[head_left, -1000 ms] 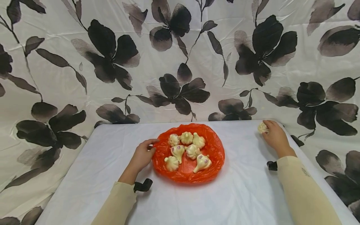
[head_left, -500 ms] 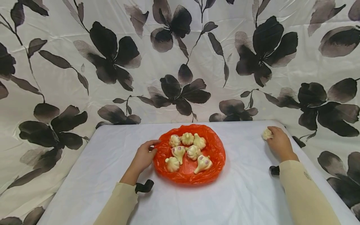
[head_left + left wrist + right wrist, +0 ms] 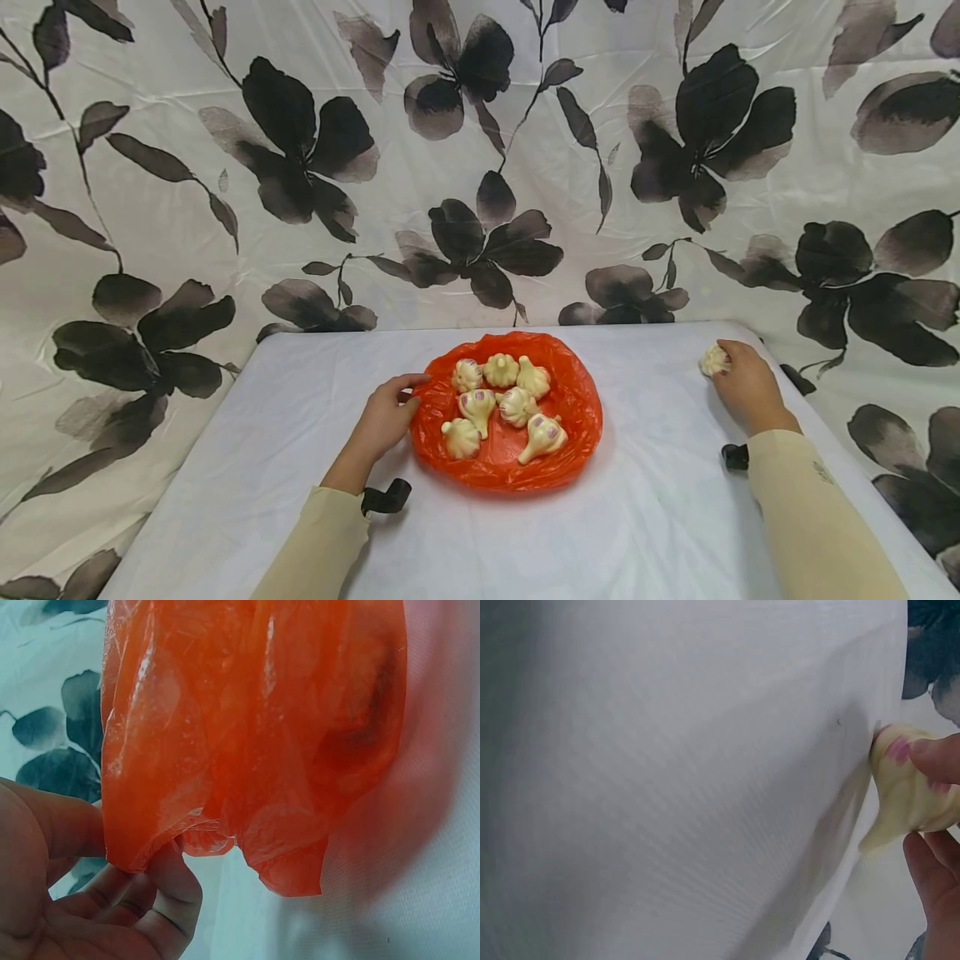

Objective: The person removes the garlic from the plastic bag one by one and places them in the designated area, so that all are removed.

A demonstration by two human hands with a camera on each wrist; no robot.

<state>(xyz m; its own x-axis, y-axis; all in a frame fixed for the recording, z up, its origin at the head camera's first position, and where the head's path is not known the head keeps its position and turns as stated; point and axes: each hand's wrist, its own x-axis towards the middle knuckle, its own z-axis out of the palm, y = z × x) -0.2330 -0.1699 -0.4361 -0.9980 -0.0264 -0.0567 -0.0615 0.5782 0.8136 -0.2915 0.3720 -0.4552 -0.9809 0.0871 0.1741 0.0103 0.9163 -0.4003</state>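
Note:
My left hand pinches the edge of a thin red plastic bag at its left side. In the left wrist view the bag hangs in creased folds, its rim between the thumb and fingers. Several garlic bulbs, cream with purple patches, lie inside the opened bag. Far to the right, near the table's back corner, my right hand holds one more garlic bulb low at the tabletop. In the right wrist view that bulb has its stem pointing down-left, gripped between thumb and fingers.
A white cloth covers the table. Its back edge meets a floral-patterned fabric backdrop. Black wrist straps with camera mounts stick out beside both sleeves.
My right hand has shifted slightly to the right and nearer to me with the garlic bulb. My left hand keeps its pinch on the bag, and the bulbs inside lie as before.

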